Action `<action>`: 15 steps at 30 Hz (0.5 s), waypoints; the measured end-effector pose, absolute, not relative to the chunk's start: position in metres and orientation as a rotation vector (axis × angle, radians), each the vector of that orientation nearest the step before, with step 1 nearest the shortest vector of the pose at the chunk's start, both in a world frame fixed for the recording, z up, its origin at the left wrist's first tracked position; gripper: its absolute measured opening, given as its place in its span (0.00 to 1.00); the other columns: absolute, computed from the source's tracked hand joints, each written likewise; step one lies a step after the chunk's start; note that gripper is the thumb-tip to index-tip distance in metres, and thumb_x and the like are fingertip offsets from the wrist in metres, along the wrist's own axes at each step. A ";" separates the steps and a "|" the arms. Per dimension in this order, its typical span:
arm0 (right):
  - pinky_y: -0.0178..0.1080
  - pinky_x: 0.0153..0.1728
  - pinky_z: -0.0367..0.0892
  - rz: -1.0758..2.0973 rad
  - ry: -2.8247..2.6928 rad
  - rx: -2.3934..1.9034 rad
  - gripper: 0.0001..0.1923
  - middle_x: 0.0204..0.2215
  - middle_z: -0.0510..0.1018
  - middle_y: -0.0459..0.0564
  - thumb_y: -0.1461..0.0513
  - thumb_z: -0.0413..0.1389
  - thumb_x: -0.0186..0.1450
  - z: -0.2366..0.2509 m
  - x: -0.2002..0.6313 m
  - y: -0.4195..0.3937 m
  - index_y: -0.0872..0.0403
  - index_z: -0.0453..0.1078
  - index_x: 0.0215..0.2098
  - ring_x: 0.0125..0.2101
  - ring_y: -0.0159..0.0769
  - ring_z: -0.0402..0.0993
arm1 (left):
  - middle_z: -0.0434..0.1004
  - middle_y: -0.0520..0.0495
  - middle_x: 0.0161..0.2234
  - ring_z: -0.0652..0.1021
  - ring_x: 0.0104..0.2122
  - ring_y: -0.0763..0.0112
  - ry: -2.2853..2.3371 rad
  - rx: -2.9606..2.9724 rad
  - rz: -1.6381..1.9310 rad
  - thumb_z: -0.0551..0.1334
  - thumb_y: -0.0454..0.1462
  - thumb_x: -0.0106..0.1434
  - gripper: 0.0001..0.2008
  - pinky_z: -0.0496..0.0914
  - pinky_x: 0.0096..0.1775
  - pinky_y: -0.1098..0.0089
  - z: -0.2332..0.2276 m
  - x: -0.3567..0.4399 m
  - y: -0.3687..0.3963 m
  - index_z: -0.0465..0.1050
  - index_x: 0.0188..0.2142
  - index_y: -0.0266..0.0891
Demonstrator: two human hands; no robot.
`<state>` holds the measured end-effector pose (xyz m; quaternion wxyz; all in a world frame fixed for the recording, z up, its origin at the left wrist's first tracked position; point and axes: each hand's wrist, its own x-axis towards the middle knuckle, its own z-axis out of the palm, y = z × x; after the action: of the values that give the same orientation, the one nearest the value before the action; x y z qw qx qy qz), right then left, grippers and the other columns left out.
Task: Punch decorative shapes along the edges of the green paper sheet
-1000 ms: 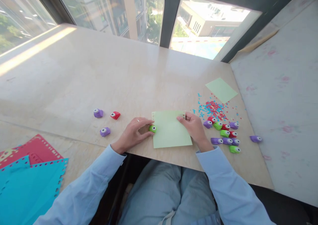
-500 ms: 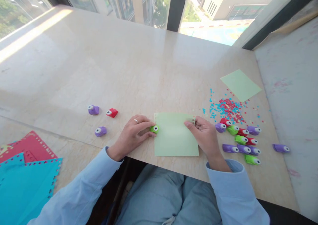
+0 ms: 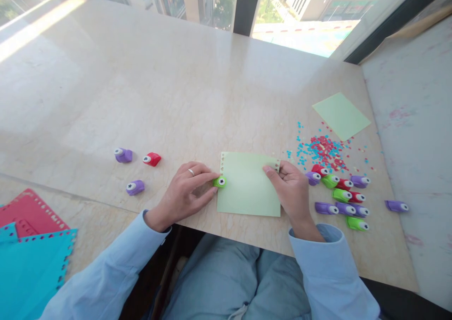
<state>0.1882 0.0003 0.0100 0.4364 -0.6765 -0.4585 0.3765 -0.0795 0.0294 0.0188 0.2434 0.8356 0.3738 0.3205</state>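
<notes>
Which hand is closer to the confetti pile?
Right: your right hand, holding a green sheet, is left of the confetti pile and nearer you; your left hand, holding a green punch, is farther left.

head view | from wearer's head | faces forward, down | near above tabletop [image 3: 169,94], window [image 3: 245,11] beyond

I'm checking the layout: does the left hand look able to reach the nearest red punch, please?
Probably yes: the red punch lies openly near the left hand, though that holds a green punch.
</notes>
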 end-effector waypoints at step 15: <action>0.33 0.24 0.65 0.986 -1.123 -1.688 0.11 0.26 0.78 0.44 0.53 0.62 0.63 0.019 0.187 -0.001 0.52 0.76 0.37 0.25 0.33 0.71 | 0.80 0.45 0.41 0.78 0.42 0.64 1.074 2.261 0.885 0.66 0.35 0.64 0.12 0.72 0.48 0.59 0.017 -0.079 0.029 0.78 0.47 0.42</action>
<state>0.1870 -0.0007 0.0187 0.4292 -0.6762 -0.4500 0.3950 -0.0794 0.0289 0.0165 0.2409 0.8265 0.3926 0.3237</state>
